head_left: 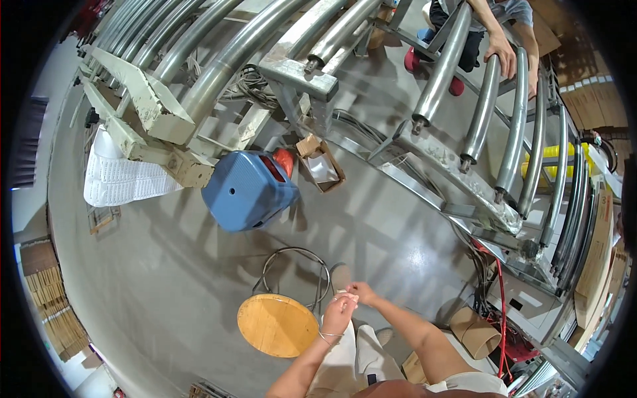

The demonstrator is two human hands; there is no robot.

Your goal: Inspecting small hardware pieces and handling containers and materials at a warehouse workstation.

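My left hand (339, 313), with a thin bangle at its wrist, is raised in front of my lap with its fingers closed. Close against it is my right hand (362, 292), its fingers pinched together. A small whitish-pink scrap (347, 296) shows between the two hands; its kind is too small to make out. Just left of my left hand stands a stool with a round wooden seat (279, 325) and a bent metal tube frame (296, 250). My shoe and light trousers show beneath the hands.
A blue plastic stool (244, 192) and an open cardboard box (321, 164) stand ahead. Roller conveyors (458, 156) with metal frames cross the far side, where another person's hand (501, 53) rests on a roller. Cardboard tubes (475, 331) and a red cable (502, 312) lie right.
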